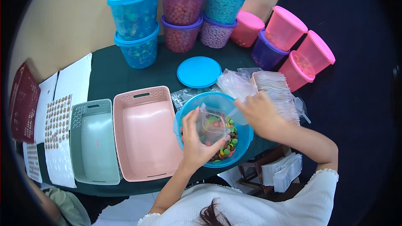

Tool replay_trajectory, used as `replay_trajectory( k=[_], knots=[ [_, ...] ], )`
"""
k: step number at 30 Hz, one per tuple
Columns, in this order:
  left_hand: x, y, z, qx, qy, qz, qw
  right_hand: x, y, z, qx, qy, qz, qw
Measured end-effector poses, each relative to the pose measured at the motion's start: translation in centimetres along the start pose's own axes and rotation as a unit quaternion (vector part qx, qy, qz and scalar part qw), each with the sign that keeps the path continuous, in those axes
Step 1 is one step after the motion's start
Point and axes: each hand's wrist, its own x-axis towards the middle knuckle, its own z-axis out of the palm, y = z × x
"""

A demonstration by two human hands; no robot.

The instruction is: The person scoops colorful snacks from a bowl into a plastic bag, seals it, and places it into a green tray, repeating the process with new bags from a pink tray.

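My left hand (196, 140) grips a clear plastic pouch (214, 121) between thumb and fingers, held over a blue tub (248, 136). Inside the tub lie green, brown, red and yellow candies (228, 148). My right hand (261, 111) is above the tub's right rim, its fingers curled and a little blurred. A translucent piece (238, 116) extends below those fingers; its kind cannot be made out. Just beyond my right hand are a stack of pouches (274, 86) in a holder and loose clear bags (236, 84).
A pink basket (146, 136) and a green basket (95, 142) stand left, beside sheets of round stickers (57, 119). Lidded tubs (184, 14) are stacked at the back. A blue lid (199, 72) lies behind the tub. Another person's sleeve (67, 205) shows bottom left.
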Motion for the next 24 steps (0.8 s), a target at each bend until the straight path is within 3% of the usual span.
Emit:
replay_trajectory(
  k=[2,4,6,8,10,12,13,15,16,18,19,24],
  knots=[
    [0.0,-0.3,0.3,-0.023,0.039,0.007,0.999,2.4,-1.6,3.7,0.008,0.029,-0.034,0.999],
    [-0.4,-0.4,0.4,-0.031,0.065,-0.025,0.997,4.3,-2.6,5.9,0.042,0.17,-0.123,0.977],
    [-0.5,-0.2,0.2,-0.159,0.105,0.003,0.982,5.4,-2.7,6.8,0.068,0.218,-0.145,0.963],
    [-0.9,1.3,-0.3,-0.161,0.164,0.028,0.973,6.8,-2.7,6.9,0.087,0.273,-0.172,0.943],
    [-1.5,3.4,-2.0,-0.267,0.261,0.14,0.917,7.6,-2.4,7.3,0.143,0.28,-0.19,0.93],
    [-4.1,5.1,-5.5,-0.437,0.223,0.085,0.867,8.4,-2.3,7.5,0.151,0.285,-0.229,0.919],
    [-4.8,5.5,-6.1,-0.418,0.24,0.088,0.872,8.9,-2.4,7.6,0.148,0.293,-0.244,0.913],
    [-6.1,6.5,-6.9,-0.187,0.226,0.132,0.947,9.9,-2.9,7.7,0.129,0.322,-0.269,0.899],
    [-7.4,6.8,-7.0,-0.168,0.238,0.127,0.948,10.2,-3.0,7.4,0.136,0.329,-0.287,0.889],
    [-10.7,6.7,-6.3,-0.062,0.173,-0.084,0.979,10.7,-2.6,6.5,0.117,0.298,-0.317,0.893],
    [-11.9,6.3,-5.3,-0.06,0.164,-0.107,0.979,11.2,-2.5,6.7,0.143,0.349,-0.336,0.863],
    [-13.4,5.7,2.5,-0.199,0.178,-0.184,0.946,12.2,-3.0,7.3,0.106,0.393,-0.364,0.838]
  ],
)
